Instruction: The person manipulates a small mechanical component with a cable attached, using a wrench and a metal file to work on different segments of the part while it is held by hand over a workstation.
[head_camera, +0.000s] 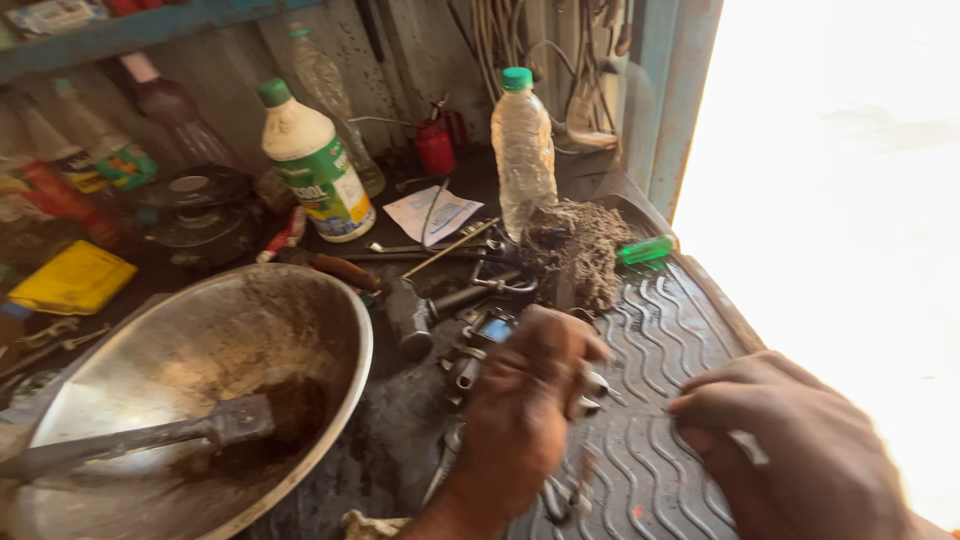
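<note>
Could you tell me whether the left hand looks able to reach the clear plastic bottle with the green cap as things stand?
Probably yes. The left hand is over the tool pile, and the clear bottle stands upright beyond it with nothing tall between, only low tools and a grey wad beside it.

open room: the ribbed rubber mat (660, 330) at the front right of the worktop, bare between the left hand (525, 410) and right hand (800, 450). blocked: a heap of small metal tools (470, 300) just left of the mat; a clump of grey wire wool (580, 250) behind it; a wide steel bowl (190, 390) filling the left; a clear water bottle (522, 150) and a white bottle (318, 170) along the back wall.
</note>
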